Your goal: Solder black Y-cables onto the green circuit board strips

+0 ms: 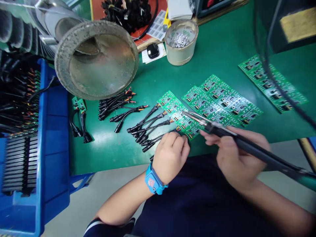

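Observation:
My right hand is closed around a black soldering iron, its metal tip reaching left over a green circuit board strip. My left hand, with a blue wrist strap, is curled at the near end of that strip, fingers pinched on a black cable connector by the board's edge. Several black cables with coloured wire ends lie attached along the strip's left side.
More green board panels lie to the right, another further back. Loose black cables lie left of centre. A grey fume funnel hangs at left above a blue bin. A tub of solder bits stands behind.

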Demonstrator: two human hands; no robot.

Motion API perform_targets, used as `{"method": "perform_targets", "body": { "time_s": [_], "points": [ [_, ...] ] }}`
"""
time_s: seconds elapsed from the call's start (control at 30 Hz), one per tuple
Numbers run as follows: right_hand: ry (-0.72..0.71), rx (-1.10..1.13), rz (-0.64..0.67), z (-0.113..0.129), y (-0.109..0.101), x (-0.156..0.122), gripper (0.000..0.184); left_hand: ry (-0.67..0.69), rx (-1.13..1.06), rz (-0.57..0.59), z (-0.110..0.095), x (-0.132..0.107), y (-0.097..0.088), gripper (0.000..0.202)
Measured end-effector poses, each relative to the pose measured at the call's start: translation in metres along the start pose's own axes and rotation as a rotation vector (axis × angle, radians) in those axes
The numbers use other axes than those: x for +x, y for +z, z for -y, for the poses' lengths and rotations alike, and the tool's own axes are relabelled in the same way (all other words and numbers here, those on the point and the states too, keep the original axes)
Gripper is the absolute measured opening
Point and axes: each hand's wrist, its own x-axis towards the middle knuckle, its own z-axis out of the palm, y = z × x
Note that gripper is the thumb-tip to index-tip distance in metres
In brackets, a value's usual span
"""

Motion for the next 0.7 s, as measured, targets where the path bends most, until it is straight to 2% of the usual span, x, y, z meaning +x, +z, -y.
{"method": "perform_targets", "body": {
  "time_s": [0.07, 0.13, 0.23, 0.37, 0.47, 0.57, 0.63, 0.7],
  "points": [
    [0.039, 0.046, -0.037, 0.001, 0.015, 0.002, 0.027, 0.026, -0.048, 0.040, 0.005, 0.001, -0.003, 0.008],
    [0.046, 0.054, -0.024, 0.002, 0.022, 0.002, 0.028, 0.081, -0.087, 0.078, 0.011, 0.001, -0.005, 0.009],
    [0.009, 0.031, -0.006, 0.001, 0.022, -0.001, 0.028, 0.160, -0.093, 0.117, 0.019, 0.001, -0.006, 0.012],
    [-0.008, 0.015, 0.013, -0.002, 0.020, -0.003, 0.030, 0.170, -0.038, 0.127, 0.017, 0.001, -0.005, 0.013],
    [-0.116, -0.040, 0.012, -0.002, 0.007, -0.002, 0.034, 0.141, -0.011, 0.100, 0.011, 0.001, -0.004, 0.011],
    [-0.360, -0.148, 0.077, 0.001, -0.020, -0.001, 0.037, 0.121, 0.010, 0.077, 0.008, 0.000, -0.001, 0.010],
    [-0.490, -0.179, 0.232, 0.002, -0.038, -0.002, 0.037, 0.116, 0.021, 0.071, 0.008, -0.002, 0.000, 0.010],
    [-0.535, -0.173, 0.379, 0.002, -0.050, -0.003, 0.036, 0.112, 0.026, 0.069, 0.008, -0.003, 0.001, 0.011]
  ]
}}
